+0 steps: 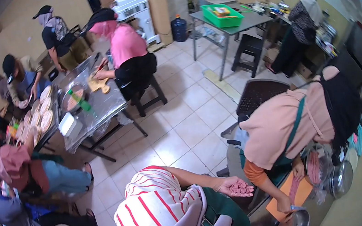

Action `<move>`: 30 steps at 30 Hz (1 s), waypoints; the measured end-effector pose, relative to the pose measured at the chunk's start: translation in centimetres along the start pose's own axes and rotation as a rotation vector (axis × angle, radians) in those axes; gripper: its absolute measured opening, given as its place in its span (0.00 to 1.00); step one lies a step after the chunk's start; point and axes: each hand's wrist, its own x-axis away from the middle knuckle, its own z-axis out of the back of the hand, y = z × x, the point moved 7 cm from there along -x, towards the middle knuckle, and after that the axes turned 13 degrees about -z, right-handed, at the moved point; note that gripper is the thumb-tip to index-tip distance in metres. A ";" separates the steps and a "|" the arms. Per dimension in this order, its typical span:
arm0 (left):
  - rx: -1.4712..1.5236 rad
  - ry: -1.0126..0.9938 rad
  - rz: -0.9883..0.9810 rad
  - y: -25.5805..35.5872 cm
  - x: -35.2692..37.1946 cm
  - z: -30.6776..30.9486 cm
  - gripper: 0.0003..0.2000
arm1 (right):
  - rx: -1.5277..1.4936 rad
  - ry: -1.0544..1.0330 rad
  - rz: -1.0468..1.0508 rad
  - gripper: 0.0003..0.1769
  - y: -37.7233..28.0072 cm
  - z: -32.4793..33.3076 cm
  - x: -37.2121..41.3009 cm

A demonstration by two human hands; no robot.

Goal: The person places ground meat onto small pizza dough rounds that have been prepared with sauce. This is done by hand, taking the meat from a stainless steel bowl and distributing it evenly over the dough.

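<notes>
My left hand (236,186) is held out palm up, with a small heap of chopped pink meat pieces (242,190) in it. My bare forearm comes out of a white sleeve with red stripes (147,205). My right hand does not show clearly at the bottom of the view. Just right of my left hand, a co-worker in an orange sleeve bends over an orange cutting board (280,210). The co-worker's hands are on long pink meat strips (297,188) lying there. A shiny metal bowl (302,222) is at the board's near edge.
Metal pots (339,178) stand beyond the board. A dark chair (261,94) is behind the co-worker. Across the tiled floor, several people work around a plastic-covered table (100,101). A green basket (223,16) sits on another table, with a black stool (249,52) beside it.
</notes>
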 end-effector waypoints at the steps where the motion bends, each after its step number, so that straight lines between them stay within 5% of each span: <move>1: 0.020 -0.019 -0.007 0.6 0.6 0.1 0.14 | -0.047 -0.086 0.068 0.18 -1.6 -0.7 -0.2; 15: 0.132 -0.048 -0.344 14.6 10.9 1.1 0.12 | -0.588 -1.410 0.780 0.22 -23.4 -14.3 9.7; 22: 0.121 -0.057 -0.453 27.0 19.9 -0.9 0.12 | -0.775 -1.144 0.802 0.13 -35.4 -15.8 23.5; 30: 0.213 -0.193 -0.738 40.9 26.9 -5.6 0.11 | -0.948 -0.738 0.837 0.11 -50.9 -14.3 24.9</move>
